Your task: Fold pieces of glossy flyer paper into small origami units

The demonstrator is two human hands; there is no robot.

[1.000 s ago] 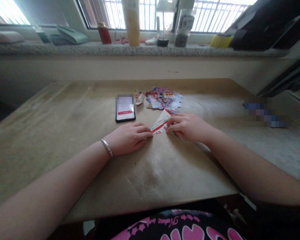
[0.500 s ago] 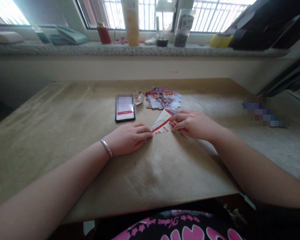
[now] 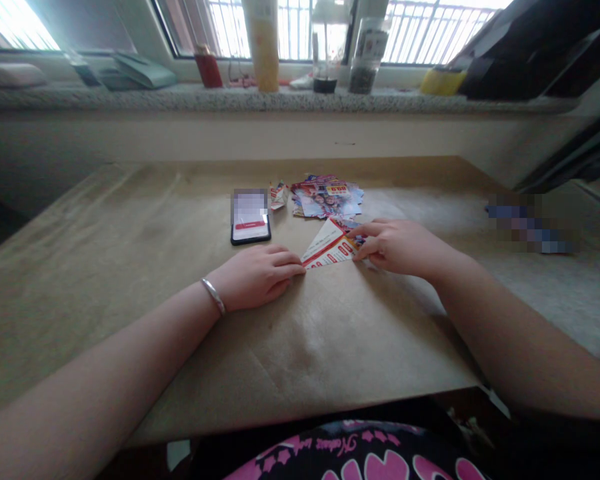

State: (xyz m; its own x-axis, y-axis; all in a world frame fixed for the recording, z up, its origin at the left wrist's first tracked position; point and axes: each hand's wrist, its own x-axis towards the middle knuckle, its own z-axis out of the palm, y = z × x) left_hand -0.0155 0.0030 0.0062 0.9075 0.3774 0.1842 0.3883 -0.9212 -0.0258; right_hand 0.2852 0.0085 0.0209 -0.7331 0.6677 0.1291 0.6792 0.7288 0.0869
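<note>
On the tabletop lies a folded flyer [image 3: 329, 248], triangular, white with red bands and print. Its left corner is pinned under the fingertips of my left hand [image 3: 265, 275], which rests low on the table with its fingers close together. My right hand [image 3: 397, 245] has thumb and fingers closed at the flyer's right end, along the folded edge. Colourful printing shows beneath the right fingers, and they hide that end in part. Just beyond the flyer is a fanned stack of flyers [image 3: 327, 199].
A phone [image 3: 250, 230] with a lit screen lies left of the stack, beside a small folded paper piece [image 3: 279, 196]. A blurred item [image 3: 530, 227] lies at the right. Bottles and jars stand along the stone windowsill [image 3: 290, 100]. The table's near edge runs by my body.
My right hand has slid slightly to the right along the flyer, uncovering more of its red print. My left hand has stayed at the left corner.
</note>
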